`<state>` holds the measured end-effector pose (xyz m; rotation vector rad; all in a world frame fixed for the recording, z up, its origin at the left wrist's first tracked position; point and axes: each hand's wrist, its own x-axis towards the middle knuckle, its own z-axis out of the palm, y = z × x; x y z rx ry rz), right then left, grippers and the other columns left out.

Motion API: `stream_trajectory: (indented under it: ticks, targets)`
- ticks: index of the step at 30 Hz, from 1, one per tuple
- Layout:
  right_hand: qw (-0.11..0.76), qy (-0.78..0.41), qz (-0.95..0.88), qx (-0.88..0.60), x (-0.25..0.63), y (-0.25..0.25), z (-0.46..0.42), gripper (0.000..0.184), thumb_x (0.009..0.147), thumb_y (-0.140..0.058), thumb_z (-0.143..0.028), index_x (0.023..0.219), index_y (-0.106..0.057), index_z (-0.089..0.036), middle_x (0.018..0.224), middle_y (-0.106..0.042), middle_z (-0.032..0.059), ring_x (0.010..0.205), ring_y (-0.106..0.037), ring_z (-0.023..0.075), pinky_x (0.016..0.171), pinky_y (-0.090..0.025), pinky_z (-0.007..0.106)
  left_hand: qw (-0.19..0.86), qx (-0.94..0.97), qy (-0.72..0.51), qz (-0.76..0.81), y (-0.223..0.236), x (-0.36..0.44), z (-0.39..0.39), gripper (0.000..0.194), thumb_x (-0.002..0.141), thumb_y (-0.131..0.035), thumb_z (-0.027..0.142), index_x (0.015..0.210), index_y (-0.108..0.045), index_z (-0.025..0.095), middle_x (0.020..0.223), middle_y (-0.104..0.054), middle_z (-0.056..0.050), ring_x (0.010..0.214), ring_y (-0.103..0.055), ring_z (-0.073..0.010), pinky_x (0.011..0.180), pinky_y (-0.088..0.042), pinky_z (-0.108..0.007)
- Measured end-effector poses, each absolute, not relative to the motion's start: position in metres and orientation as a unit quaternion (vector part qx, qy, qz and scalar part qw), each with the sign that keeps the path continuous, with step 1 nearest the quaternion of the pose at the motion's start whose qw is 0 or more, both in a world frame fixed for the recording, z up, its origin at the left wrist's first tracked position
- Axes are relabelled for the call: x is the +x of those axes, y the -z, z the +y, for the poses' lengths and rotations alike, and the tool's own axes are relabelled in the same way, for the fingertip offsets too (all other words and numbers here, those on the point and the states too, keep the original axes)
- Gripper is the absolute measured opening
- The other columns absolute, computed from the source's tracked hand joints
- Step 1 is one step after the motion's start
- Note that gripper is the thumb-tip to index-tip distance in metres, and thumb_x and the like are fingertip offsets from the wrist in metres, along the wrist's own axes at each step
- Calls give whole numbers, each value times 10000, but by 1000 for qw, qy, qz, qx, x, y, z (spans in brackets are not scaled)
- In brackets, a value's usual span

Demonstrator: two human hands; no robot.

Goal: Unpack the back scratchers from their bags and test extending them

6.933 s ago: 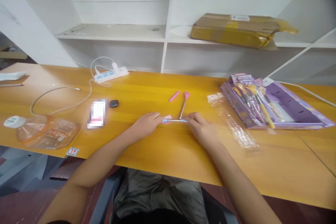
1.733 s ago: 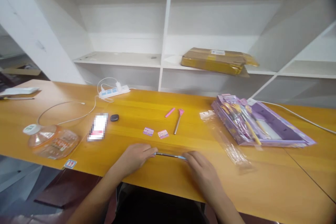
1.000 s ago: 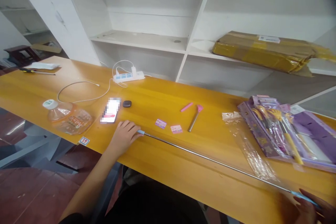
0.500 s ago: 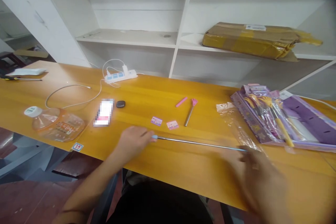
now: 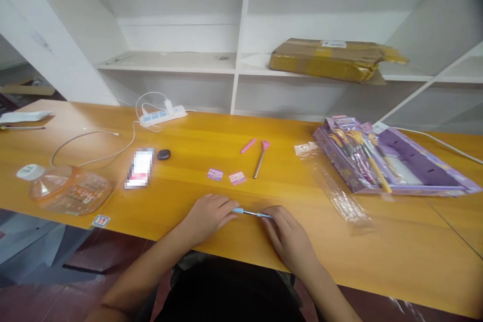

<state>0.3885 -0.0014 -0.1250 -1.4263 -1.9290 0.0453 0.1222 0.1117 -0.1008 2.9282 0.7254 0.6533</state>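
Observation:
My left hand (image 5: 209,216) and my right hand (image 5: 289,234) rest on the yellow wooden table (image 5: 377,241) near its front edge. Between them they pinch a thin telescopic metal rod with blue ends (image 5: 251,213), pushed in to a short length. Each hand has its fingers closed on one end. Beyond the hands lie two small pink-purple tags (image 5: 225,176), a short metal rod with a pink hand-shaped head (image 5: 261,158) and a pink cap (image 5: 248,145).
An open purple box of similar rods (image 5: 388,163) and a clear plastic wrapper (image 5: 332,186) lie at the right. A phone (image 5: 139,167), black earbud case (image 5: 163,154), lying plastic bottle (image 5: 66,191), cable and power strip (image 5: 162,113) are at the left. A cardboard parcel (image 5: 332,59) sits on the white shelf.
One second ago the rod was stretched far out to the right. My right hand has come back toward the left hand, and the rod is collapsed to a short length.

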Motion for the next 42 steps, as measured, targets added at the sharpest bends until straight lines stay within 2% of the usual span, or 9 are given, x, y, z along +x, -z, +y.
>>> stream_trajectory:
  ticks: [5,14,19,22,24,27,31,34,42]
  targets:
    - [362,-35,-755,-546,388,126,3,151,1166,-532,-242,1216,-674,-241,1040,-757,77,928,-746,221,817,-636,363,-9,955,-183,232,101,121,114,265,1194,-481,342,1170,-703,201,944,-747,-34,798,-665,-205,729,-438,-345]
    - [376,73,-768,-514,390,114,2,167,1134,-588,-174,1167,-748,-213,971,-822,46,804,-713,204,731,-534,360,-94,957,-171,214,88,113,119,315,1195,-447,298,1063,-715,199,904,-730,-37,793,-617,-229,723,-408,-370]
    - [381,143,-710,-574,493,81,-34,241,1115,-590,-170,1210,-789,-268,1090,-841,49,900,-756,220,806,-540,374,-199,916,-221,270,46,7,150,325,1177,-417,251,1259,-726,191,1069,-784,-100,1046,-685,-297,865,-497,-424]
    - [385,227,-631,-634,570,79,-66,182,1090,-649,-246,1125,-821,-293,994,-836,58,837,-741,241,829,-550,390,-250,878,-250,322,34,-59,166,270,1146,-467,239,1228,-724,237,1101,-791,-78,1085,-693,-321,847,-515,-427]
    - [384,205,-615,-658,597,89,-79,162,1085,-662,-317,1090,-823,-294,977,-834,67,874,-748,262,872,-568,402,-240,878,-257,324,38,-76,170,240,1147,-489,275,1205,-721,247,1101,-792,-63,1056,-706,-304,857,-536,-425]
    - [388,161,-580,-698,602,117,-81,256,1100,-587,-427,1106,-800,-284,1051,-832,69,927,-749,271,881,-588,410,-192,893,-271,304,59,-67,167,266,1162,-494,366,1196,-725,238,1069,-784,-61,980,-722,-267,887,-563,-414]
    - [414,69,-507,-753,590,148,-69,394,1057,-564,-562,1205,-761,-254,1175,-806,101,833,-742,236,781,-619,383,-145,880,-320,319,86,-44,162,318,1163,-503,466,1165,-735,247,1030,-785,-45,918,-729,-241,876,-571,-381]
    - [457,18,-440,-773,590,156,-63,472,1016,-594,-624,1236,-723,-227,1237,-795,136,843,-775,236,706,-617,343,-109,887,-318,317,95,-37,161,343,1162,-506,500,1142,-744,253,1025,-801,-32,911,-738,-229,861,-577,-358]
    - [491,91,-369,-784,591,146,-63,537,1014,-568,-682,1185,-752,-208,1235,-812,142,899,-782,259,819,-601,370,-63,893,-308,323,88,-27,165,360,1158,-513,515,1170,-773,265,1046,-820,-34,923,-749,-229,851,-585,-349]
